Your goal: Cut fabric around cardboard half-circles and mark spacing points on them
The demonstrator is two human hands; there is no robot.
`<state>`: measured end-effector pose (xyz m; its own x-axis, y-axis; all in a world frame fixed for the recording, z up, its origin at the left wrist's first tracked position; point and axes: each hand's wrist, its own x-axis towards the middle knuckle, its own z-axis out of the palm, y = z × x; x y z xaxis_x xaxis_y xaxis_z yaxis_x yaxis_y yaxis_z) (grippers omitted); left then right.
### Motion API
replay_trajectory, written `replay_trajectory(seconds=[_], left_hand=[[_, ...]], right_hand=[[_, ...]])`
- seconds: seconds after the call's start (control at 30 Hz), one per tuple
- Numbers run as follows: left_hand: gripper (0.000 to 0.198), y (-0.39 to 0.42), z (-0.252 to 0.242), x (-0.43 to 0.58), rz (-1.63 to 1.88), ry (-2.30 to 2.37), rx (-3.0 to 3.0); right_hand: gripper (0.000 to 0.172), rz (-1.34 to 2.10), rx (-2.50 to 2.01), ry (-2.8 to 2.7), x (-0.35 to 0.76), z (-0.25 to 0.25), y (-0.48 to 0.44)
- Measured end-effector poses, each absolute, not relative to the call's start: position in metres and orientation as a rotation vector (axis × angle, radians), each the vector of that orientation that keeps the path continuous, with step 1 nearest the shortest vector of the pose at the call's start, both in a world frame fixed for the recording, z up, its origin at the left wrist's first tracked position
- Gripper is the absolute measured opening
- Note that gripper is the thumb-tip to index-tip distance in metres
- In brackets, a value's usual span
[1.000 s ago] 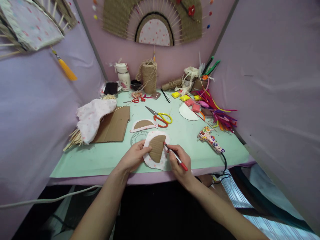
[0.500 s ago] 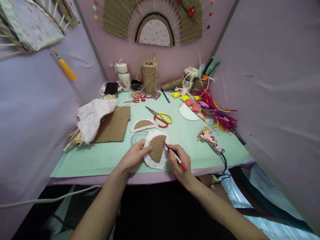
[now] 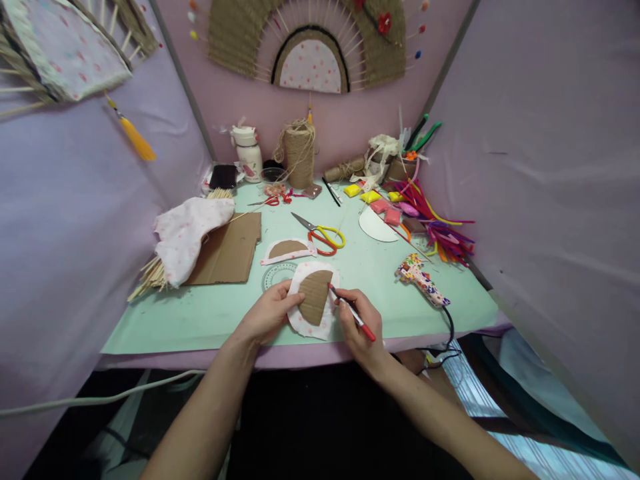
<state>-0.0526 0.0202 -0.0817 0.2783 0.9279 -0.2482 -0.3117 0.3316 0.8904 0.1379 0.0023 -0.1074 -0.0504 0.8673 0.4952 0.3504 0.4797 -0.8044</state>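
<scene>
My left hand pinches the left edge of a half-round cardboard piece together with the white, pink-dotted fabric beneath it. The thumb lies on the cardboard. In my right hand is a red-and-white pen, its tip at the upper right edge of the cardboard. A clear protractor lies partly under the fabric. Just behind sits a second cardboard half-round with fabric folded around its rim. Scissors with yellow and orange handles lie beyond it, blades apart.
At the left, a cardboard sheet and dotted cloth lie with a bundle of sticks. A patterned glue gun with a black cord is at the right. Behind stand a twine spool, a white bottle and pipe cleaners.
</scene>
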Motion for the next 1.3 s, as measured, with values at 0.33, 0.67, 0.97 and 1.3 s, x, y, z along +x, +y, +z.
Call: replay_trajectory(seconds=[0.33, 0.67, 0.97, 1.3], left_hand=[[0.042, 0.022, -0.082, -0.053, 0.99, 0.911, 0.774], [0.039, 0.045, -0.037, -0.059, 0.671, 0.919, 1.394], [0.042, 0.061, -0.067, -0.041, 0.942, 1.613, 1.995], [0.029, -0.025, -0.105, 0.007, 0.968, 1.467, 2.573]], right_hand=[[0.02, 0.571, -1.098, -1.529, 0.139, -0.112, 0.0], [0.02, 0.527, -1.062, -1.32, 0.172, -0.07, 0.042], [0.029, 0.674, -1.204, -1.391, 0.18, -0.108, 0.058], [0.023, 0.861, -1.153, -1.461, 0.188, -0.085, 0.062]])
